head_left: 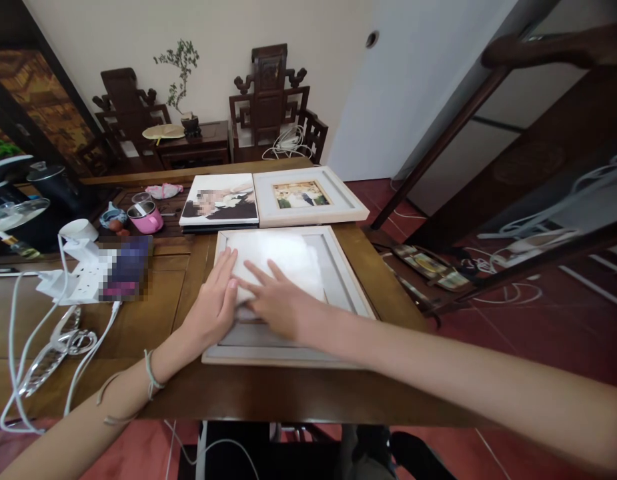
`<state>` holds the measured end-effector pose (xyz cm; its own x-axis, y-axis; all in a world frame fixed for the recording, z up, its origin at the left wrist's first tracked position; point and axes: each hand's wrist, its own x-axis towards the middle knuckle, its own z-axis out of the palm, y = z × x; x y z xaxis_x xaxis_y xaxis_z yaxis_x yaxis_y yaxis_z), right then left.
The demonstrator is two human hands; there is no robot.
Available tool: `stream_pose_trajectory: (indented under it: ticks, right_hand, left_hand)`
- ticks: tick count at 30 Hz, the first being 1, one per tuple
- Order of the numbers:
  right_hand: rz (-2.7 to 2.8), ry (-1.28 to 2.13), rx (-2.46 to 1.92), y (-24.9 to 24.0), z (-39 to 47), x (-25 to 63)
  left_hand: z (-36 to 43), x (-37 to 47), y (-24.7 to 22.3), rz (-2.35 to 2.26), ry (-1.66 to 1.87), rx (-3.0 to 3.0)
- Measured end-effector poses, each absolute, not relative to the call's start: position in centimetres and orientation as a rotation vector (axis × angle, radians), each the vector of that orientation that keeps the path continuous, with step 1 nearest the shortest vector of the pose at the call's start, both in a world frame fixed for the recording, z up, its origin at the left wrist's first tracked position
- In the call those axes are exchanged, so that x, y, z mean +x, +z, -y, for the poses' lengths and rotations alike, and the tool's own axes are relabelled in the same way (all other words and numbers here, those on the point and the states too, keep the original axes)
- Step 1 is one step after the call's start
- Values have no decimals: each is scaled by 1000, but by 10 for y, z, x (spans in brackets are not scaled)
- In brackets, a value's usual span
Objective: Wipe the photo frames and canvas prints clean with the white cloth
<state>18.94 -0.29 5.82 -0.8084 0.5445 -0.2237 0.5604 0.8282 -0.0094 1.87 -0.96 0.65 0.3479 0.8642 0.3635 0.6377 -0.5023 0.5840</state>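
A pale wooden picture frame [355, 287] lies flat on the table in front of me. Inside it is a glossy white sheet [288, 250], bright with reflected light; whether it is paper or a cloth I cannot tell. My right hand [275, 297] presses on the sheet with its fingers spread. Along the left side of the frame rests my left hand [218, 303], fingers stretched out and touching the sheet's left edge. The hands lie close together, and they cover the sheet's lower left part.
Behind lie a second frame [348, 200] with a picture and a photo album [223, 197]. On the left are a power strip [88, 273] with white cables, a clear hair claw clip [58, 347], a pink mug [145, 217] and a black kettle [51, 183]. A wooden chair [271, 93] stands beyond.
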Motion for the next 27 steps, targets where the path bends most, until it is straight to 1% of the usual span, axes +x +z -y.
stream_pose_trajectory:
  ticks: [3, 6, 9, 15, 19, 23, 27]
  right_hand:
    - [-2815, -227, 789, 64, 36, 194]
    - [-2800, -246, 768, 66, 46, 194]
    - [-2796, -225, 791, 64, 30, 193]
    - [-2771, -134, 1063, 56, -26, 190]
    - [-2775, -106, 1119, 59, -42, 184]
    - [-2778, -143, 987, 63, -23, 185]
    - [-2794, -345, 791, 70, 14, 198]
  left_hand:
    - [9, 18, 7, -1357, 915, 2263]
    - [9, 18, 6, -1385, 886, 2233]
    - [8, 17, 4, -1389, 891, 2230]
    - [8, 17, 2, -1384, 883, 2258]
    - [8, 19, 4, -1412, 901, 2259]
    - [8, 19, 3, -1444, 900, 2240]
    - [8, 18, 3, -1453, 900, 2248]
